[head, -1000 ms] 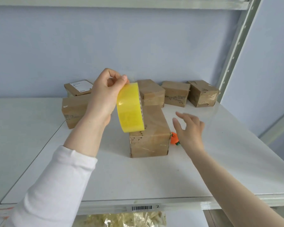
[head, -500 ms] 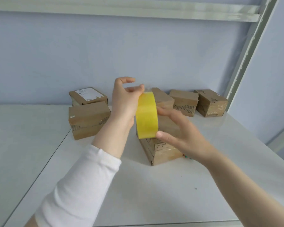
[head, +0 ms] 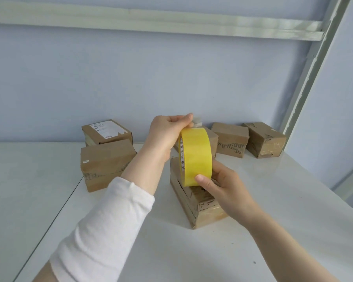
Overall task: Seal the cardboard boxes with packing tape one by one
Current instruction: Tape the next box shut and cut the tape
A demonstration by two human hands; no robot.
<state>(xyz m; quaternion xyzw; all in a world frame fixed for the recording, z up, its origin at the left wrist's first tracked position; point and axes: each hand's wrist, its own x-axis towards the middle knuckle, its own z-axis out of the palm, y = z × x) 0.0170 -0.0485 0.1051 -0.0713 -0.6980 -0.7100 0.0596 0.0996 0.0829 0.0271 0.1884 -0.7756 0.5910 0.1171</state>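
Since a moment ago, the right hand (head: 222,186) has taken the yellow tape roll (head: 196,156) from below, thumb against its face; the left hand (head: 167,135) pinches the loose tape end at the top; the roll stands on edge just above the nearest cardboard box (head: 200,206) on the white table (head: 273,220); five more boxes (head: 106,161) sit behind, near the blue wall (head: 171,78).

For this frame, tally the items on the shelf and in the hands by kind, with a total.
Cardboard boxes: 6
Yellow packing tape roll: 1, held in both the left hand and the right hand
Total: 7
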